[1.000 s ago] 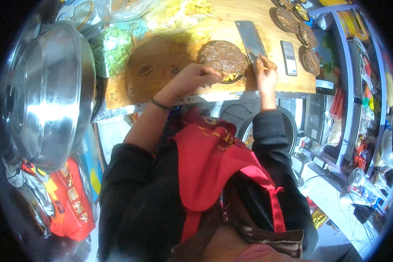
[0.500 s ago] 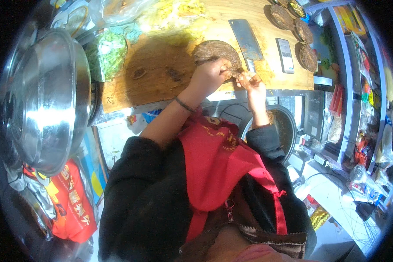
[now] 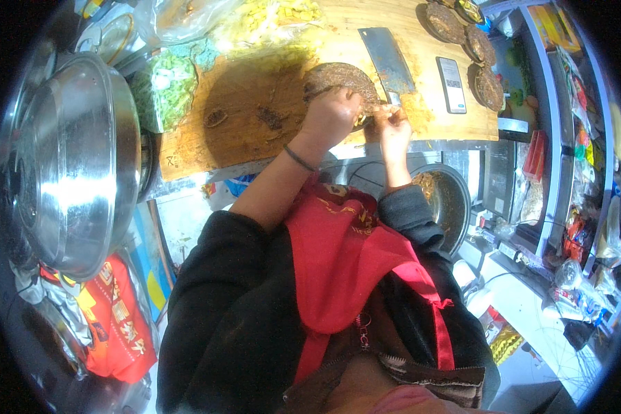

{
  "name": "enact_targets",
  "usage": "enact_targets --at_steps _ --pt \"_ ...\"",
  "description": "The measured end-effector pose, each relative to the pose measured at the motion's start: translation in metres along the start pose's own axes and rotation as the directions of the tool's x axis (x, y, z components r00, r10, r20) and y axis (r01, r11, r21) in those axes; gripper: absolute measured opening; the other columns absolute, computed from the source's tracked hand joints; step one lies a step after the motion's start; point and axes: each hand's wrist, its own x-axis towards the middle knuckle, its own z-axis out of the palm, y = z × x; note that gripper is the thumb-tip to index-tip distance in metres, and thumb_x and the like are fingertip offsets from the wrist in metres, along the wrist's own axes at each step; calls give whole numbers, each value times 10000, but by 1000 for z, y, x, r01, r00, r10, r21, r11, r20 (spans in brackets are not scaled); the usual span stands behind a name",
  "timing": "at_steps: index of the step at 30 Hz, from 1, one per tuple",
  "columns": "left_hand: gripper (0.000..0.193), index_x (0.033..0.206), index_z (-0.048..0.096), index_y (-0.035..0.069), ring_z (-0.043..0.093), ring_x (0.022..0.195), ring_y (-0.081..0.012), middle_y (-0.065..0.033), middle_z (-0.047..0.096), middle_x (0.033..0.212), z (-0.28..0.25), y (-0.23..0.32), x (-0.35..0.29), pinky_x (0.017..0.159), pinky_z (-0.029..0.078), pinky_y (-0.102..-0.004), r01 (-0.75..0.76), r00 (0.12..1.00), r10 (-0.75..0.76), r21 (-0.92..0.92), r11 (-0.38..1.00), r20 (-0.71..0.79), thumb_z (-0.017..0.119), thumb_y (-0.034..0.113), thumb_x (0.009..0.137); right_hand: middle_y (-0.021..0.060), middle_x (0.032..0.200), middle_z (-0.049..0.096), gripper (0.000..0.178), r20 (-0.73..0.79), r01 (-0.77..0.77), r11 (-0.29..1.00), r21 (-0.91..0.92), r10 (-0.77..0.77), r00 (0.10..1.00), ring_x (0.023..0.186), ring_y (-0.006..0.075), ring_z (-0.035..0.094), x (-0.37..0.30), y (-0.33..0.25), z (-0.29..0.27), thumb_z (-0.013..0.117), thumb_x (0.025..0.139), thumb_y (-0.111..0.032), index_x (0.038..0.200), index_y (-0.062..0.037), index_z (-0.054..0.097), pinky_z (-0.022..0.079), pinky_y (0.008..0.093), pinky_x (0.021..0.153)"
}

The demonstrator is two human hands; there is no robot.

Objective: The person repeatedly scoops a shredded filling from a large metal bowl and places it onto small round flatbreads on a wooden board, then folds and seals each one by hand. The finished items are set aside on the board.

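Observation:
A brown, rough-surfaced round flatbread (image 3: pixel 338 76) lies near the front edge of the wooden cutting board (image 3: pixel 245 148). My left hand (image 3: pixel 334 116) is closed at its near side, fingers curled down and partly hidden behind the knuckles. At the near right edge my right hand (image 3: pixel 393 124) pinches with thumb and fingertips, close to the left fingers. A bit of yellow filling shows between the two hands. Brown smears mark the fingers. Just beyond my right hand lies a cleaver (image 3: pixel 388 61), its blade stained and its handle toward me.
Several more brown breads (image 3: pixel 486 86) line the board's right end, beside a phone (image 3: pixel 451 84). Chopped yellow food (image 3: pixel 279 21) and a bag of greens (image 3: pixel 164 90) lie at the back left. A big metal lid (image 3: pixel 83 165) stands left; a pot (image 3: pixel 455 207) sits below the board.
My left hand has shifted slightly forward over the bread's near edge. The right hand has drawn a little left, its fingers now more upright, and yellow filling shows between the hands.

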Motion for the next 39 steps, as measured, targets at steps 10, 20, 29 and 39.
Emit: enact_targets --at_steps 10,20,29,39 --pt "156 927 641 115 597 802 -313 -103 606 890 -50 -29 -32 668 493 -387 376 927 -374 -52 925 42 574 217 830 8 735 597 97 33 119 980 -159 -116 993 634 55 503 -2 10 0 646 811 -68 880 -5 616 421 192 578" --pt "216 1021 616 109 578 926 -302 -112 616 982 -113 -98 -110 777 481 -369 474 868 -482 -89 876 -118 561 96 812 15 728 608 125 133 151 986 -72 -140 981 620 54 516 -18 -38 4 592 871 -142 941 -50 640 417 197 541" --pt "239 977 583 74 568 883 -316 -148 584 884 -76 -100 -89 749 477 -397 256 953 -269 107 961 138 572 134 746 178 952 614 168 645 523 746 -413 -166 746 881 305 605 -90 -61 102 521 859 -75 1005 -31 592 479 347 775" --pt "196 752 587 51 594 666 -187 -90 582 694 -79 -112 -89 596 481 -308 446 883 -360 -296 845 302 710 188 688 196 1061 548 419 688 572 748 -337 -219 692 920 349 555 -87 -48 138 601 723 -17 1118 -18 461 443 393 822"
